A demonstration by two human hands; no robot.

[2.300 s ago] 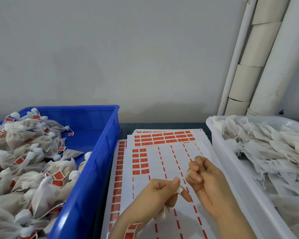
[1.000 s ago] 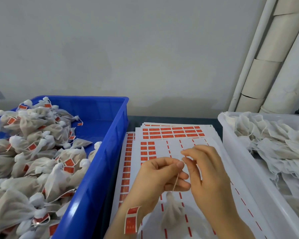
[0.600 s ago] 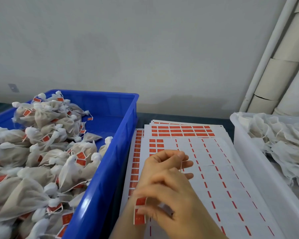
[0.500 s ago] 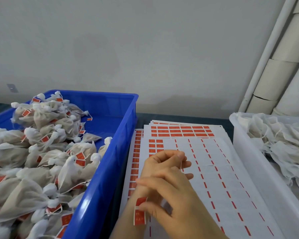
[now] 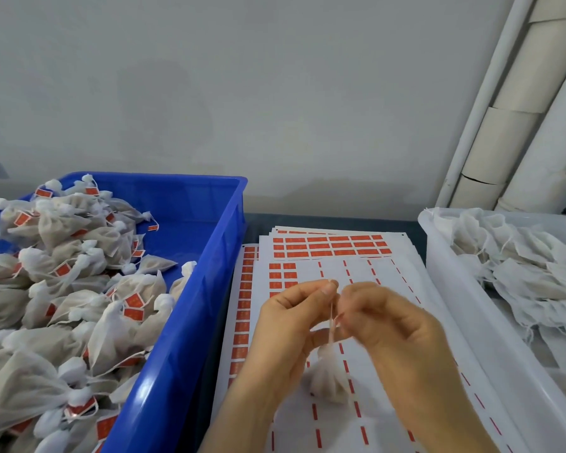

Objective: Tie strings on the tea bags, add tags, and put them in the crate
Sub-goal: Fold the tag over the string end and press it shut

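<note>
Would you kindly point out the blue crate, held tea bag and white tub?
blue crate (image 5: 193, 322): head view, right wall.
tea bag (image 5: 327, 376): head view, bulging body.
white tub (image 5: 455, 286): head view, left rim.

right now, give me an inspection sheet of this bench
surface: dark table, mostly covered by sheets of red tags
job's things: tea bag hangs on a string over the sheets; blue crate on the left holds tied, tagged bags; white tub on the right holds untied bags
clutter: nothing seen
grips: left hand pinches the string's top; right hand blurred, fingers curled by the string, hold unclear
cables: nothing seen
surroundings: grey wall, pale pipes at the right
</note>
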